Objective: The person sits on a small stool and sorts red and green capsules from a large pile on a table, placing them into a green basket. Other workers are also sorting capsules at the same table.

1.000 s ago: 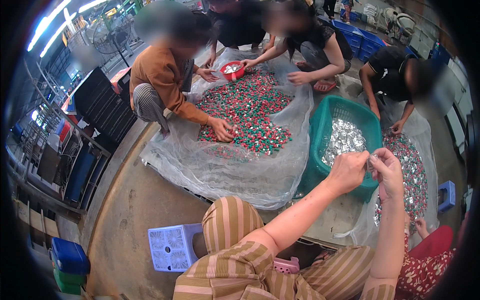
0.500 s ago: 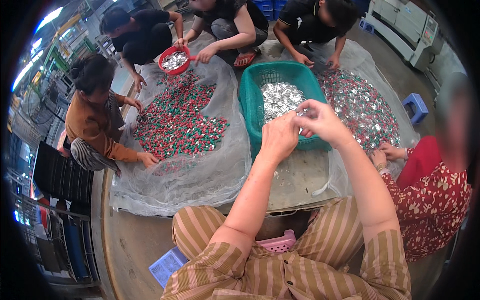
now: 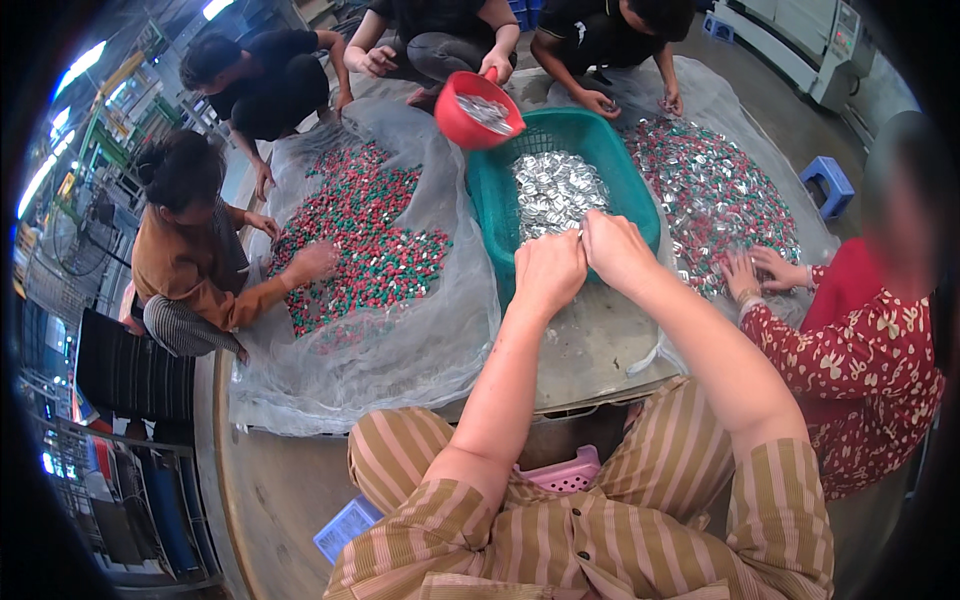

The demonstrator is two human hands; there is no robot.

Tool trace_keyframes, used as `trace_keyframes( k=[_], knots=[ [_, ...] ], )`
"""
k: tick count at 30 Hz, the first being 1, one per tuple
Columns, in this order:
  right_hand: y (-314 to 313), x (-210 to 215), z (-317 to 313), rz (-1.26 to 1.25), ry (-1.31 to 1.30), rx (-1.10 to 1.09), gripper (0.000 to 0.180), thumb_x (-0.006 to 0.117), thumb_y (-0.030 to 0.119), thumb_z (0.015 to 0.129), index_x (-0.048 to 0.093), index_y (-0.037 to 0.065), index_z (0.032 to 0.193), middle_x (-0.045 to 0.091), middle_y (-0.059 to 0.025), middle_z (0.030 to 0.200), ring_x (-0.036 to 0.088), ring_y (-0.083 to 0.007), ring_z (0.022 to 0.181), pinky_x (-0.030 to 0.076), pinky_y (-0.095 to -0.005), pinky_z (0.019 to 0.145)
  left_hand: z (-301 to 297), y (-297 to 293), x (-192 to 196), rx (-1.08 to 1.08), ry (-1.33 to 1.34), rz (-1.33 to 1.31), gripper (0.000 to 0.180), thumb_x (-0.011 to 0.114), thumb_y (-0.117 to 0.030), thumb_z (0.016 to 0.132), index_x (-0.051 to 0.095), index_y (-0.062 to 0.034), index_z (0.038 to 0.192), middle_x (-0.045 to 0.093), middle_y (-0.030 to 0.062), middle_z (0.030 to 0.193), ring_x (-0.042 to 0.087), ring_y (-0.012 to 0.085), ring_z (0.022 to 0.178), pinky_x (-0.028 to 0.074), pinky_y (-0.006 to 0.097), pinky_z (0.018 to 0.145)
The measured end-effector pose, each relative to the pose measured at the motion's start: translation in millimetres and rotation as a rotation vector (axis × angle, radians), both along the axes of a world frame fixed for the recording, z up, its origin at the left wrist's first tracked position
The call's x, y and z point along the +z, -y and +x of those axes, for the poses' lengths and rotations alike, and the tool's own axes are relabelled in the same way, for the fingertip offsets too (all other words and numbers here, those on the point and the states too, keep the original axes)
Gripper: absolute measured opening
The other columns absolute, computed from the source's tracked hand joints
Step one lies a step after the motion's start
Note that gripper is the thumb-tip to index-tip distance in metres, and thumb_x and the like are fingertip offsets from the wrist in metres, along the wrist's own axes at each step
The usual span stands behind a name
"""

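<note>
My left hand and my right hand meet over the near part of a green plastic basket. Both are closed, fingertips pressed together; whatever they pinch is too small and too covered to name. Beyond them, inside the basket, lies a heap of small silvery metal pieces. A co-worker across from me holds a red plastic scoop by its handle. It tilts over the basket's far left corner, with more silvery pieces in it.
To the left, small red and green pieces are spread on pale mesh. At right lies another pile of silvery, red and green pieces. Several co-workers crouch around, hands at the piles. A blue stool stands far right.
My hands have drawn closer together and the right one has lowered. The red scoop has swung right, from over the left mesh to the basket, and tipped. A co-worker's hand at left reached across the pile.
</note>
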State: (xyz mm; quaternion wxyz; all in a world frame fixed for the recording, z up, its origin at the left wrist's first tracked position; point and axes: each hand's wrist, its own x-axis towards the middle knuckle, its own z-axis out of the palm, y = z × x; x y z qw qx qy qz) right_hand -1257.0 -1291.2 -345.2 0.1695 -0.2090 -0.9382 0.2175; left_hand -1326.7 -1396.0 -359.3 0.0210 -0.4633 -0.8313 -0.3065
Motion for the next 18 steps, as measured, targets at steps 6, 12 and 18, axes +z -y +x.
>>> trace_keyframes(
  k=[6,12,18],
  knots=[
    [-7.4,-15.2,-5.9,-0.093,-0.052,-0.008,0.025,0.044,0.018,0.086,0.055,-0.003,0.079,0.059,-0.0274,0.076,0.059,-0.0423,0.076,0.045,-0.0491,0.067,3.1,-5.9,-10.1,0.045,0.0,0.032,0.026,0.044,-0.023,0.083,0.06,-0.0022,0.076,0.06,0.0237,0.07,0.059,0.041,0.069,0.045,0.051,0.067],
    [-17.6,-17.0,-5.3,-0.445,-0.015,0.096,0.03,0.049,0.025,0.087,0.06,-0.003,0.083,0.06,-0.0233,0.076,0.06,-0.038,0.077,0.045,-0.0434,0.068,-6.8,-7.9,-18.9,0.041,0.234,0.027,0.034,0.043,-0.029,0.086,0.062,-0.0011,0.081,0.06,0.025,0.076,0.059,0.0419,0.076,0.044,0.05,0.069],
    [-44.7,-6.1,3.6,-1.022,0.093,0.167,0.027,0.057,0.025,0.088,0.059,0.003,0.104,0.05,0.003,0.065,0.039,-0.0041,0.053,0.032,-0.0202,0.045,-8.0,-11.4,-16.2,-0.083,0.257,0.074,0.029,0.046,-0.026,0.087,0.06,-0.0002,0.083,0.059,0.0249,0.074,0.058,0.0417,0.074,0.044,0.048,0.066]
  ],
)
